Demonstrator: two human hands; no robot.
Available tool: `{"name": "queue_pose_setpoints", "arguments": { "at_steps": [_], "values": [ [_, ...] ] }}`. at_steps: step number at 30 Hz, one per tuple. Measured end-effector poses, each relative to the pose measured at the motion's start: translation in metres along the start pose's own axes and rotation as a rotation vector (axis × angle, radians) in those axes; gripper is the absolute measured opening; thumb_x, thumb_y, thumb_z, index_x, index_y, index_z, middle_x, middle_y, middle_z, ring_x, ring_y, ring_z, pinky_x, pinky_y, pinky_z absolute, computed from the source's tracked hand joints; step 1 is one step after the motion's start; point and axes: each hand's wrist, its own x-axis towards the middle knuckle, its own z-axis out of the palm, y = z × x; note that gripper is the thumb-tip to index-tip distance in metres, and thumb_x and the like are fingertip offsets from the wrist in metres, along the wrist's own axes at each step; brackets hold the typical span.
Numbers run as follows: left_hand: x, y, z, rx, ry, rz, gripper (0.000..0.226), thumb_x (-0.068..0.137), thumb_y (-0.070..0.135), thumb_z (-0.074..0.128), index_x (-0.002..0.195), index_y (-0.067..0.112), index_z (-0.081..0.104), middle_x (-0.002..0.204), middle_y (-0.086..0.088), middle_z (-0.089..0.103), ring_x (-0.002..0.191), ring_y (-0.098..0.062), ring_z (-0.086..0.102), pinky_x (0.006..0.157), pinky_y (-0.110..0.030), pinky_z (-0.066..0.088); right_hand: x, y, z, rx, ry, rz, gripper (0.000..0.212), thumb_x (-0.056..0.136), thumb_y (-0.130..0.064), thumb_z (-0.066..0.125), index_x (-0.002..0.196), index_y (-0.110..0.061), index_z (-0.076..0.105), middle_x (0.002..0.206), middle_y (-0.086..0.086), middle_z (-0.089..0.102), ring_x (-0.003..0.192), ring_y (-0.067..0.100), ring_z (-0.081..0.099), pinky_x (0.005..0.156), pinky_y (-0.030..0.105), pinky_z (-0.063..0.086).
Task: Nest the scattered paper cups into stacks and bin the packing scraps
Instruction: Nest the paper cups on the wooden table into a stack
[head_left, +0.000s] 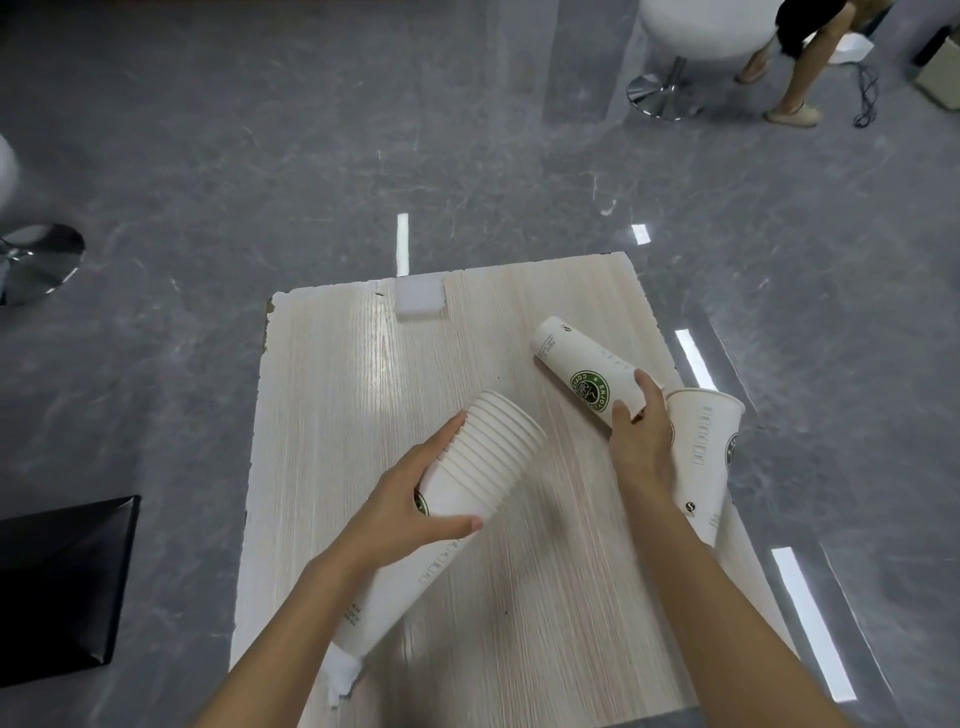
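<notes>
My left hand (415, 499) grips a long stack of nested white paper cups (483, 457), held tilted over the light wooden table (363, 395), rims pointing up and to the right. My right hand (639, 431) holds the rim end of a white cup with a green logo (576, 364) lying on its side at the table's right. Another cup (704, 457) lies just right of that hand, at the table edge. A white foam scrap (420, 297) sits at the far edge. A crumpled white scrap (340, 675) lies under the stack's lower end.
A black bin (57, 587) stands on the grey floor left of the table. A white stool with a chrome base (670, 78) and a person's legs (795, 78) are at the far right. Another chrome stool base (36, 260) is at the far left.
</notes>
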Motion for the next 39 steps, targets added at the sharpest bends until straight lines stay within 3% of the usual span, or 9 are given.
{"name": "queue_pose_setpoints", "arguments": {
  "at_steps": [5, 10, 13, 15, 19, 24, 27, 34, 39],
  "values": [
    [-0.004, -0.003, -0.008, 0.02, 0.036, -0.017, 0.102, 0.073, 0.027, 0.086, 0.146, 0.053, 0.021, 0.14, 0.049, 0.027, 0.128, 0.023, 0.029, 0.103, -0.008, 0.029, 0.003, 0.002, 0.008, 0.047, 0.005, -0.024, 0.046, 0.094, 0.0, 0.048, 0.133, -0.023, 0.049, 0.107, 0.005, 0.041, 0.095, 0.016, 0.051, 0.06, -0.003, 0.039],
    [-0.008, -0.006, -0.02, 0.047, 0.057, -0.023, 0.104, 0.072, 0.025, 0.086, 0.147, 0.05, 0.019, 0.142, 0.042, 0.027, 0.123, 0.028, 0.028, 0.096, 0.001, 0.027, -0.005, -0.014, 0.006, 0.176, -0.027, -0.115, 0.045, 0.095, -0.001, 0.044, 0.131, -0.027, 0.052, 0.123, -0.001, 0.056, 0.119, 0.016, 0.051, 0.099, 0.023, 0.044],
    [-0.011, -0.009, -0.03, 0.063, 0.061, -0.029, 0.106, 0.07, 0.019, 0.087, 0.148, 0.046, 0.021, 0.143, 0.038, 0.028, 0.123, 0.029, 0.028, 0.095, 0.004, 0.027, -0.011, -0.03, -0.002, 0.238, -0.043, -0.162, 0.042, 0.097, -0.001, 0.039, 0.13, -0.021, 0.054, 0.131, -0.008, 0.054, 0.119, 0.004, 0.047, 0.086, -0.004, 0.036],
    [-0.013, -0.013, -0.037, 0.075, 0.06, -0.032, 0.107, 0.069, 0.016, 0.088, 0.148, 0.046, 0.023, 0.145, 0.036, 0.029, 0.126, 0.025, 0.029, 0.099, -0.001, 0.026, -0.013, -0.035, -0.007, 0.256, -0.057, -0.191, 0.039, 0.098, -0.003, 0.036, 0.127, -0.02, 0.056, 0.129, -0.01, 0.055, 0.117, 0.0, 0.046, 0.082, -0.006, 0.034],
    [-0.02, -0.017, -0.044, 0.088, 0.054, -0.03, 0.108, 0.066, 0.021, 0.089, 0.147, 0.049, 0.024, 0.146, 0.037, 0.031, 0.13, 0.019, 0.031, 0.103, -0.008, 0.027, -0.018, -0.038, -0.011, 0.217, -0.128, -0.256, 0.039, 0.099, -0.005, 0.034, 0.128, -0.022, 0.055, 0.127, -0.012, 0.055, 0.122, 0.002, 0.046, 0.097, 0.007, 0.036],
    [-0.026, -0.013, -0.041, 0.079, 0.034, -0.021, 0.106, 0.057, 0.043, 0.082, 0.145, 0.054, 0.024, 0.141, 0.042, 0.033, 0.129, 0.016, 0.033, 0.102, -0.009, 0.029, -0.027, -0.039, -0.007, 0.151, -0.223, -0.326, 0.038, 0.1, -0.007, 0.035, 0.133, -0.019, 0.05, 0.127, -0.014, 0.052, 0.109, -0.014, 0.048, 0.091, 0.003, 0.037],
    [-0.028, -0.01, -0.036, 0.073, 0.011, -0.008, 0.107, 0.056, 0.046, 0.081, 0.146, 0.052, 0.024, 0.14, 0.044, 0.033, 0.13, 0.016, 0.033, 0.101, -0.008, 0.028, -0.034, -0.04, -0.001, 0.134, -0.284, -0.363, 0.037, 0.1, -0.007, 0.036, 0.133, -0.013, 0.052, 0.132, -0.006, 0.053, 0.122, 0.0, 0.046, 0.099, 0.006, 0.036],
    [-0.036, -0.014, -0.028, 0.065, -0.026, -0.012, 0.106, 0.056, 0.047, 0.082, 0.144, 0.053, 0.022, 0.138, 0.049, 0.031, 0.13, 0.017, 0.032, 0.102, -0.008, 0.027, -0.044, -0.045, 0.002, 0.149, -0.374, -0.399, 0.034, 0.099, -0.006, 0.04, 0.128, -0.011, 0.056, 0.129, -0.005, 0.057, 0.124, 0.006, 0.048, 0.101, 0.012, 0.04],
    [-0.037, -0.014, -0.022, 0.071, -0.048, -0.008, 0.106, 0.063, 0.033, 0.088, 0.143, 0.055, 0.022, 0.137, 0.048, 0.032, 0.129, 0.018, 0.032, 0.101, -0.008, 0.029, -0.057, -0.039, 0.01, 0.145, -0.454, -0.369, 0.032, 0.099, -0.008, 0.042, 0.126, -0.014, 0.058, 0.125, -0.008, 0.059, 0.123, 0.006, 0.051, 0.106, 0.029, 0.042]
  ]
}}
